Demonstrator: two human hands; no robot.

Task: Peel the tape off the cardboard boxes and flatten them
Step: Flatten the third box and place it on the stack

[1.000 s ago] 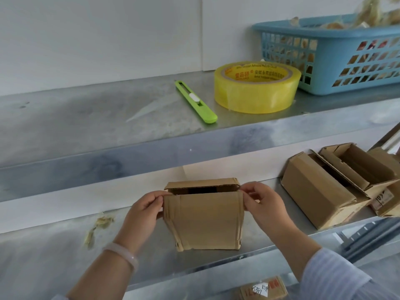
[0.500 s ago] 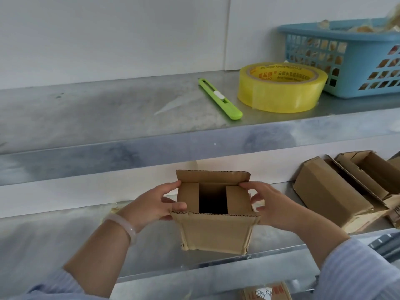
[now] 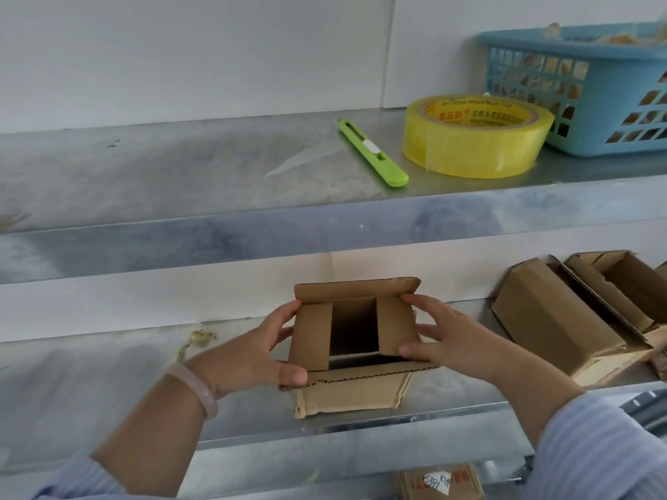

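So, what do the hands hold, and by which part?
Both hold the open box: left hand on its left side, thumb on the near flap; right hand on its right side.

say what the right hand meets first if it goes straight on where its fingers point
The open cardboard box: the right hand points leftward, fingers touching its right flap. Beyond, probably the left hand.

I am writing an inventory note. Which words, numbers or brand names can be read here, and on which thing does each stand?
"Adhesive Products": small red print on the inner ring of the tape roll; the rest of that line is too small.
Red Chinese characters on the same ring: too blurred to quote.
"5391": handwritten on the white label of the bottom box; marks beside it are unclear.
The knife, the basket and the held box: no text.
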